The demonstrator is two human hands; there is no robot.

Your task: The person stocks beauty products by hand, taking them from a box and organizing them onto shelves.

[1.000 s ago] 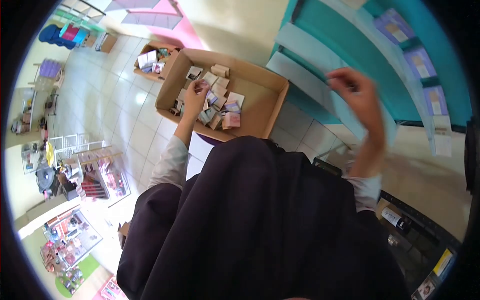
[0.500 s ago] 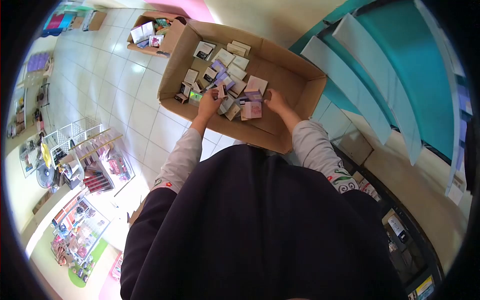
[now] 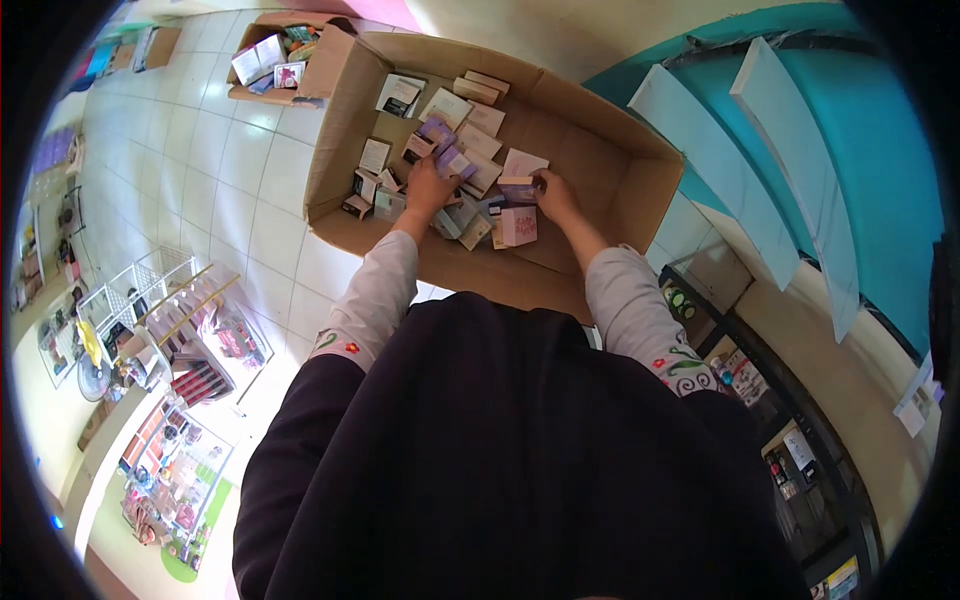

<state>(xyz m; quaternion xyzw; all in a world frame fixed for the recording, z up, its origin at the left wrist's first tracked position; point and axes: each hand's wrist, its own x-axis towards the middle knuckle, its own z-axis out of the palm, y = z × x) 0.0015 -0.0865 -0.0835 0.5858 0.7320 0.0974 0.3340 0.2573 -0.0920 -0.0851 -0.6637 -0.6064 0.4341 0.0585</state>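
A large open cardboard carton (image 3: 345, 130) holds many small product boxes. My left hand (image 3: 430, 190) reaches among them, fingers apart, touching the boxes near a purple box (image 3: 456, 163); its fingertips are partly hidden. Just beyond those fingers lies a small pink-and-black box (image 3: 418, 148). My right hand (image 3: 556, 194) pinches the right edge of a purple-sided box (image 3: 517, 192) in the pile. In front of that box stands a pink box (image 3: 519, 227). Cream boxes (image 3: 446, 107) lie in the middle, and white ones (image 3: 401, 95) are at the far left corner.
A smaller carton (image 3: 325, 68) with mixed packages stands on the tiled floor (image 3: 225, 150) behind the large one. White shelves (image 3: 715, 185) rise at the right against a teal wall. A dark-framed display case (image 3: 790, 420) is at lower right; a white wire rack (image 3: 140, 290) stands left.
My left hand has moved slightly farther in and away from the small box at its fingers. My right hand has closed on the edge of the purple-sided box. The view has shifted slightly.
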